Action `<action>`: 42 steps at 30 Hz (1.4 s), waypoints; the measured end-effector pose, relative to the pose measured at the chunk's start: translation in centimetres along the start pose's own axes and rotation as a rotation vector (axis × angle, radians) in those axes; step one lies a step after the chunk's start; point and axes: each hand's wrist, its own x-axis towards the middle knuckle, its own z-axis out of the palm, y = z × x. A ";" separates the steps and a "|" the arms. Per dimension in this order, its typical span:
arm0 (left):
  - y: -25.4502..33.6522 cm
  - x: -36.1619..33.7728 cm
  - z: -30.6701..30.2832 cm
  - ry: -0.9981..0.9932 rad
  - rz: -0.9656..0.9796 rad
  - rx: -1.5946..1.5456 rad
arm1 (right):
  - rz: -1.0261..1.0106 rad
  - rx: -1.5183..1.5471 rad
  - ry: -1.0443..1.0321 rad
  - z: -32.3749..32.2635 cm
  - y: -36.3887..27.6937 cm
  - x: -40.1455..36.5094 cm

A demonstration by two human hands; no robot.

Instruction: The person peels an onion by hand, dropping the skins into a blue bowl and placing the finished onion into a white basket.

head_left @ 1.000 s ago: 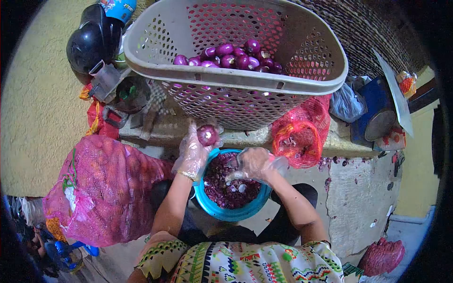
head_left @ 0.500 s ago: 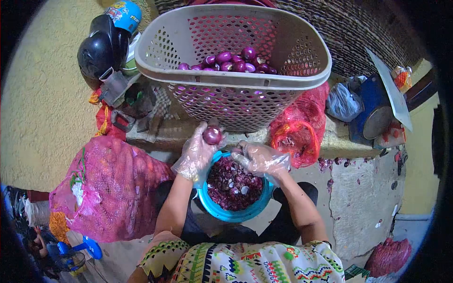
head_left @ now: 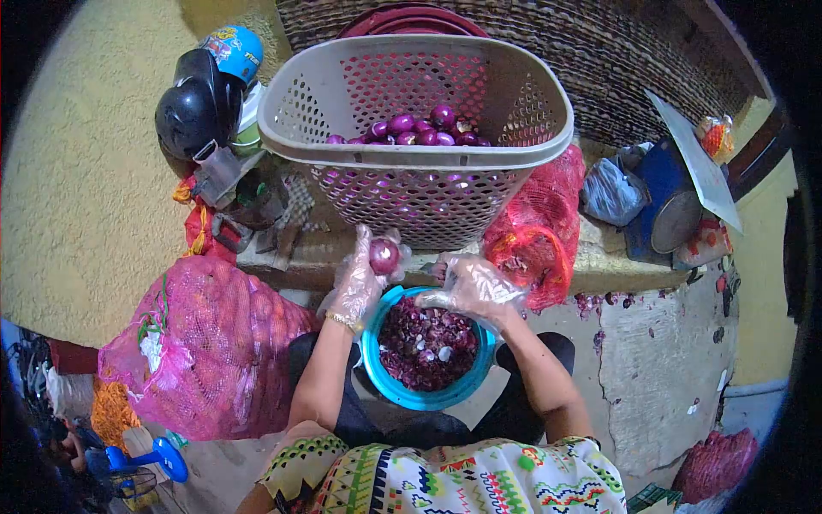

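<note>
My left hand (head_left: 358, 278), in a clear plastic glove, holds a peeled purple onion (head_left: 384, 256) in front of the basket. My right hand (head_left: 479, 287), also gloved, has its fingers curled at the bowl's upper right edge; a small dark purple piece shows at the fingertips, too small to name. Below both hands sits a turquoise bowl (head_left: 417, 399) of onion skins (head_left: 425, 338). Peeled onions (head_left: 428, 126) lie inside the grey perforated basket (head_left: 415, 156) on the ledge.
A pink net sack of onions (head_left: 223, 343) stands at the left. Beside the basket is a red net bag (head_left: 544, 231). Helmets (head_left: 193, 107) hang at the upper left. A blue container (head_left: 664, 201) stands at the right, and skins litter the floor.
My right hand has lifted slightly and shifted right, away from my left hand. The onion stays in my left hand. The view has shifted a little.
</note>
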 end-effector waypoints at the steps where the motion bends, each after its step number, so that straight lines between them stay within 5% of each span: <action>1: -0.2 0.1 -0.2 -0.005 0.001 0.000 | 0.000 -0.004 0.004 -0.2 -0.1 0.0; 5: -0.6 -0.1 0.6 -0.146 -0.127 0.246 | -0.022 0.027 0.053 -0.1 0.3 -0.1; 9: -2.9 1.2 0.0 -0.200 -0.290 -0.064 | 0.012 -0.051 0.058 -0.1 0.9 -0.2; 11: -4.3 2.3 -0.9 -0.408 -0.316 -0.231 | -0.009 -0.058 0.108 0.0 1.4 -0.4; 20: -3.3 0.8 2.3 -0.456 -0.387 -0.477 | 0.094 -0.066 0.224 -0.6 2.6 -1.1; 25: -4.1 1.7 2.2 -0.141 -0.277 -0.200 | -0.012 -0.058 0.205 -0.6 3.1 -1.2; 30: -4.8 2.3 1.5 -0.074 -0.272 -0.234 | -0.029 -0.086 0.075 -0.4 2.2 -1.0; 38: -3.4 0.7 1.9 -0.421 -0.395 -0.377 | -0.111 -0.062 0.197 1.1 2.5 -0.3; 42: -2.7 0.0 2.6 -0.402 -0.348 -0.443 | -0.050 -0.101 0.176 0.3 2.6 -0.3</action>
